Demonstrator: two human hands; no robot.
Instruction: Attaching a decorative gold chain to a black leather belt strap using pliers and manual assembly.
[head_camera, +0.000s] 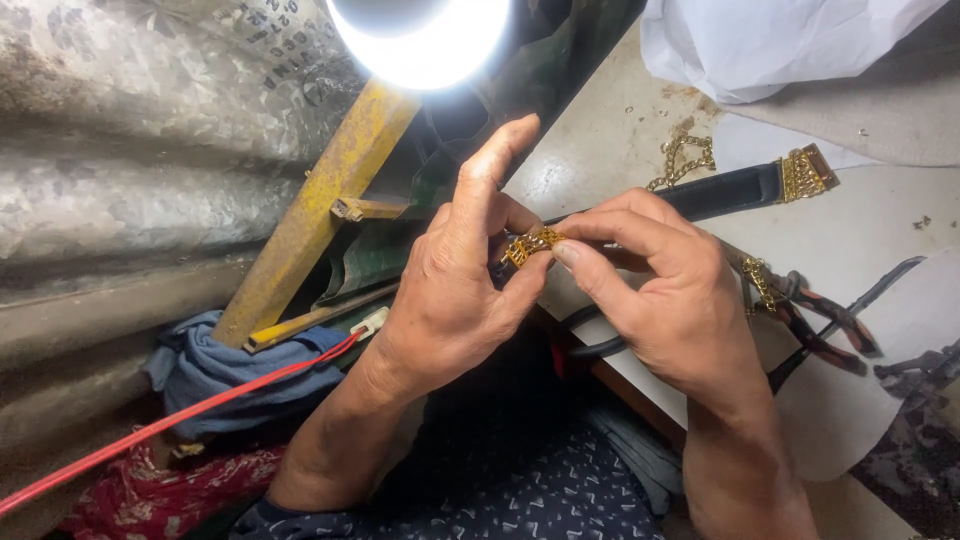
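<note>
Left hand: raised in front of the person, index finger stretched up towards the lamp, thumb and remaining fingers closed on one end of a small gold chain piece.

Right hand: directly beside the left, fingertips touching it; thumb and forefinger pinched on the other end of the same gold chain piece. Both hands were together, clamped on that one item, which sat between the two sets of fingertips.

Black strap: ran behind the right hand's knuckles and out past them to the far right, ending in a gold clasp. Whether the chain piece was joined to this strap could not be told.

Loose gold chain: lay on the pale table just beyond the right hand, near the strap.

Pliers: red-and-black handles, on the table to the right of the right wrist, with a short length of gold chain lying at their near end.

Lamp: bright, round, above the left hand's raised finger.

Yellow metal bar: slanted, to the left of the left hand.

Blue cloth: bunched below the bar, left of the left forearm; a red wire crossed it.

White cloth: heaped far beyond the right hand
</note>
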